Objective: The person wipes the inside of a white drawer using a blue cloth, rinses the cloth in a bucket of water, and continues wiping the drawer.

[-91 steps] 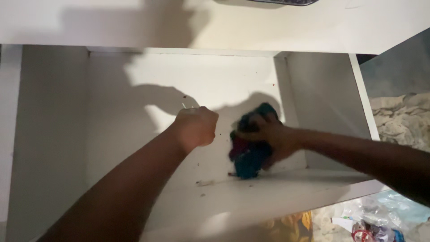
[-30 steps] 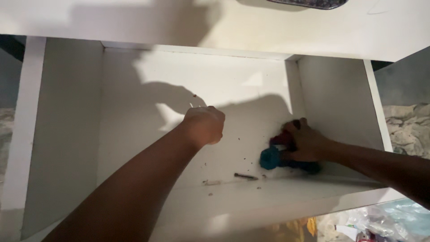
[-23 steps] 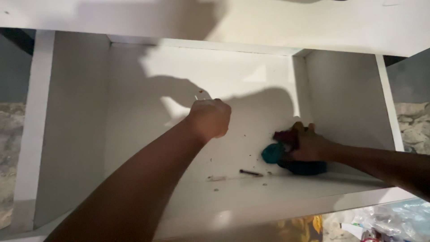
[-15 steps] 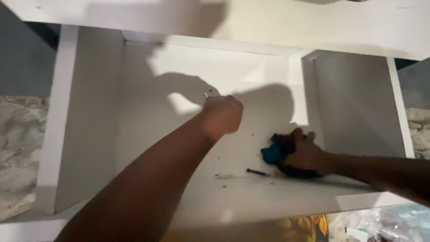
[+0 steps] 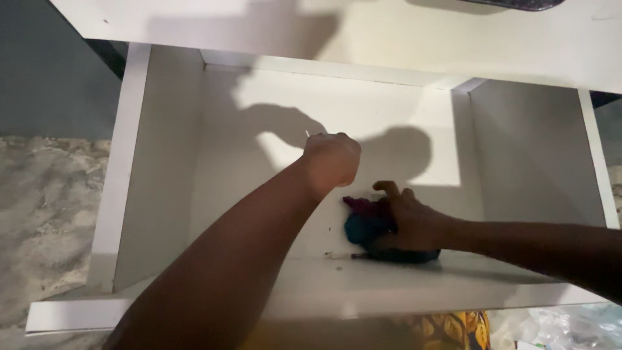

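My right hand (image 5: 409, 220) presses a crumpled blue and dark red cloth (image 5: 364, 227) against the floor of a white drawer (image 5: 162, 194), its fingers spread over the bundle. My left hand (image 5: 332, 159) is a closed fist held inside the drawer above and left of the cloth; a thin pale tip pokes out of it at the top, too small to identify. A small dark stick-like bit (image 5: 357, 256) lies on the drawer floor just in front of the cloth.
A white desk top (image 5: 363, 32) overhangs the drawer's back. The drawer's front panel (image 5: 194, 311) is nearest me. Marbled floor (image 5: 45, 207) shows at left; yellow patterned fabric (image 5: 447, 324) and clear plastic (image 5: 564, 324) lie below right.
My right hand has slid the cloth leftward along the drawer floor, from near the right wall toward the middle. My left fist stayed raised. The camera view has shifted left.
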